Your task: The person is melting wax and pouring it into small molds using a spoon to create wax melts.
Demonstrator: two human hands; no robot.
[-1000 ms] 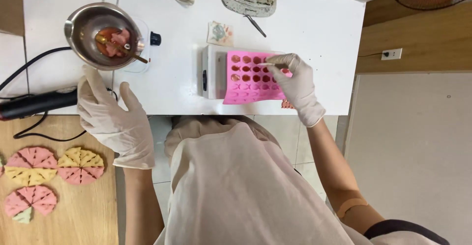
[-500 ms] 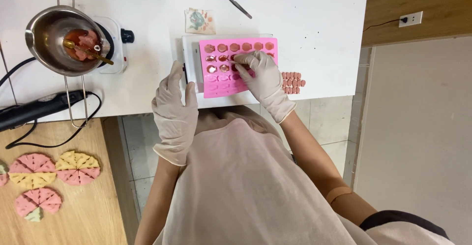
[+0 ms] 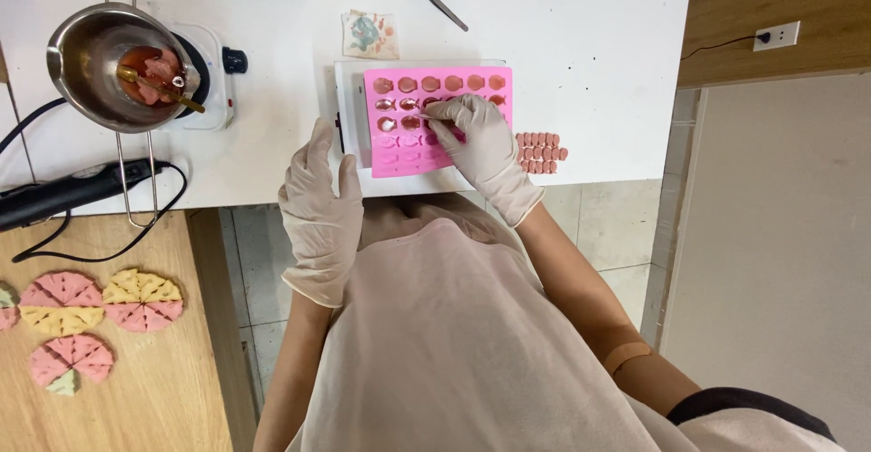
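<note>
A pink silicone mould [image 3: 399, 152] with rows of small cavities lies on a white scale [image 3: 349, 75] on the white table [image 3: 590, 34]. My right hand [image 3: 483, 143], in a pale glove, rests on the mould and pinches a thin stick whose tip touches a cavity near the mould's middle. My left hand [image 3: 319, 207], gloved too, lies flat at the table's front edge beside the scale, fingers apart and holding nothing. Several upper cavities hold pinkish filling.
A steel pot [image 3: 113, 66] with red lumps and a spoon sits on a small white hotplate [image 3: 213, 62] at left. Small pink pieces [image 3: 540, 152] lie right of the mould. Tweezers [image 3: 445, 7], a patterned square [image 3: 370, 34], a black tool [image 3: 63, 193] and round segmented discs [image 3: 91, 302] on a wooden top.
My left hand has come from the table's left part to the edge beside the scale. My right hand has moved leftward along the mould with the stick.
</note>
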